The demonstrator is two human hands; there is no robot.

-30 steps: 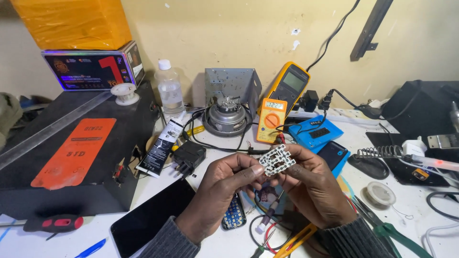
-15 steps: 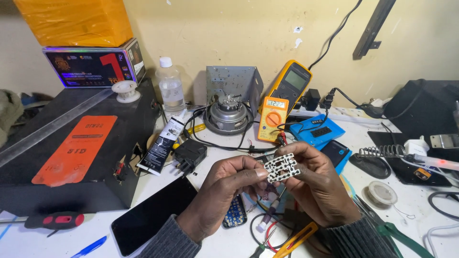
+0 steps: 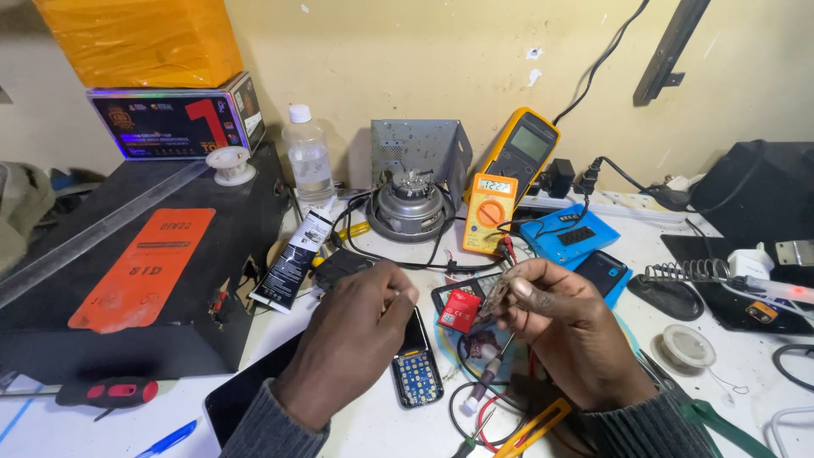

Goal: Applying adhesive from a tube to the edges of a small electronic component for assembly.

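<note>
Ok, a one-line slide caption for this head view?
Right hand pinches a small circuit board above a cluttered workbench, left hand alongside, orange multimeter behind.

Motor (image 3: 411,206) behind hands; meter (image 3: 489,212) right of motor; bottle (image 3: 309,158) left; phone (image 3: 415,360) between hands.

You have a small grey-brown board (image 3: 496,295) pinched in your right hand (image 3: 570,335); your left hand (image 3: 354,335) hovers over a black handset with a blue keypad (image 3: 415,363). Between them lies a red square module (image 3: 461,310). Behind sit an orange multimeter (image 3: 489,212), a yellow-edged grey one (image 3: 526,151) and a bright blue case (image 3: 569,234) (black slots on top). Your sleeves are grey knit
</note>
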